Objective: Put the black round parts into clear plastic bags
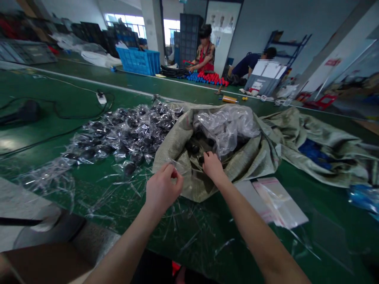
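Note:
My left hand is closed in a pinch in front of the sack. A clear plastic bag extends from its fingertips, hard to see against the cloth. Over the mouth of the woven sack, my right hand has its fingers closed on a black round piece, only partly visible. More black round pieces lie inside the sack, beside a crumpled translucent liner. Left of the sack is a heap of black pieces wrapped in clear plastic.
Thin plastic strips litter the green table. Flat clear bags lie right of my right forearm, near another sack. A power strip, a blue crate and two people are farther back.

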Action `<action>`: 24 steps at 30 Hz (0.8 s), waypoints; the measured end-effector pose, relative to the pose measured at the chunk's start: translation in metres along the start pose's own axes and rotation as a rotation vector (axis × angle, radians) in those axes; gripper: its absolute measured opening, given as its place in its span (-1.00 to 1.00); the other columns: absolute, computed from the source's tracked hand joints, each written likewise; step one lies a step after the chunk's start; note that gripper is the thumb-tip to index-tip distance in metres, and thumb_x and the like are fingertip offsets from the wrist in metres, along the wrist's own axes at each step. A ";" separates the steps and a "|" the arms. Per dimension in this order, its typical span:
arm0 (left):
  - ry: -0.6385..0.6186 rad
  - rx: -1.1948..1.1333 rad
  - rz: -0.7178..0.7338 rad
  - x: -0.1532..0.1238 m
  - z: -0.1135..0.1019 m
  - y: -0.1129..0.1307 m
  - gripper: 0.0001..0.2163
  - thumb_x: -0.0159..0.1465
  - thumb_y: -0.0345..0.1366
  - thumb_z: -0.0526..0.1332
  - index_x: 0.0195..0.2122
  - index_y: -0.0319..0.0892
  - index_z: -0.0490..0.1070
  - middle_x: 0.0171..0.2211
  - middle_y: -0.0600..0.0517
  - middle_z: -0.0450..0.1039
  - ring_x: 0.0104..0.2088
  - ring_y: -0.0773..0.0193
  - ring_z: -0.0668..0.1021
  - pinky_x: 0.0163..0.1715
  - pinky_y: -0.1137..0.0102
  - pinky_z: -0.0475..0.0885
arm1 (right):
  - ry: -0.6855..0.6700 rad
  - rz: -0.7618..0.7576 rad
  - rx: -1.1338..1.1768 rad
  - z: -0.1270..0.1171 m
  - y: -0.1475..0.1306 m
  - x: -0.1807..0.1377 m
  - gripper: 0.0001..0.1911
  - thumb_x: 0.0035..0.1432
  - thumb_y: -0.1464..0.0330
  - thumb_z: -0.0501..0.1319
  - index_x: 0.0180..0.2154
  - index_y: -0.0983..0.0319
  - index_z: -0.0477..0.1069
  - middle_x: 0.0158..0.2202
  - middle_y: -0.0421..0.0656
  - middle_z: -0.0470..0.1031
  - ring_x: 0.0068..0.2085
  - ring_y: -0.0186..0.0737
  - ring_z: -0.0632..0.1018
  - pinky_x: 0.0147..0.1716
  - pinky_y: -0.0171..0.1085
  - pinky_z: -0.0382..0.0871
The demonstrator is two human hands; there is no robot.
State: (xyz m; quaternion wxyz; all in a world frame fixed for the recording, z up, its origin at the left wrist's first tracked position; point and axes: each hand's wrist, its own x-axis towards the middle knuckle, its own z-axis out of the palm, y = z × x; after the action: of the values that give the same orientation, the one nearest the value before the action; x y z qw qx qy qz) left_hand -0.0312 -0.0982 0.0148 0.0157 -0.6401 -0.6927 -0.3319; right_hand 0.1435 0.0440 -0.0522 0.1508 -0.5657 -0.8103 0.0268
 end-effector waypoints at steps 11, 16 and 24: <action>-0.064 0.104 -0.064 0.006 0.016 0.009 -0.88 0.21 -0.28 0.11 -0.46 -0.15 0.31 -0.40 0.00 0.43 -0.40 0.25 0.46 -0.45 0.41 0.22 | 0.219 -0.054 0.940 -0.047 -0.025 -0.074 -0.55 0.12 0.19 0.26 0.00 0.20 0.27 -0.11 -0.08 0.48 -0.23 -0.22 0.55 -0.25 -0.26 0.50; -0.270 0.120 0.027 0.000 0.032 0.023 -0.83 0.25 -0.21 0.10 -0.40 -0.16 0.36 -0.34 -0.04 0.47 -0.35 0.22 0.50 -0.37 0.40 0.29 | 0.320 -0.126 0.898 -0.064 -0.028 -0.113 -0.61 0.08 0.30 0.29 -0.03 0.18 0.33 -0.13 -0.10 0.47 -0.34 -0.28 0.51 -0.33 -0.26 0.50; -0.433 0.002 0.255 -0.020 0.051 0.025 -0.73 0.24 -0.16 0.20 -0.10 -0.18 0.41 -0.14 -0.08 0.49 -0.19 0.14 0.56 -0.23 0.34 0.43 | 0.401 -0.135 0.671 -0.059 -0.008 -0.132 -0.60 0.08 0.43 0.26 0.00 0.18 0.40 -0.15 -0.07 0.41 -0.36 -0.29 0.46 -0.35 -0.25 0.50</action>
State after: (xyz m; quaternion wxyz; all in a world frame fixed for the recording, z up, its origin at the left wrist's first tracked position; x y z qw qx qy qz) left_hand 0.0154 -0.0919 -0.0230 -0.0907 -0.7785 -0.5939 -0.1815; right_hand 0.1944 -0.0885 -0.0225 0.4838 -0.4243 -0.7465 0.1691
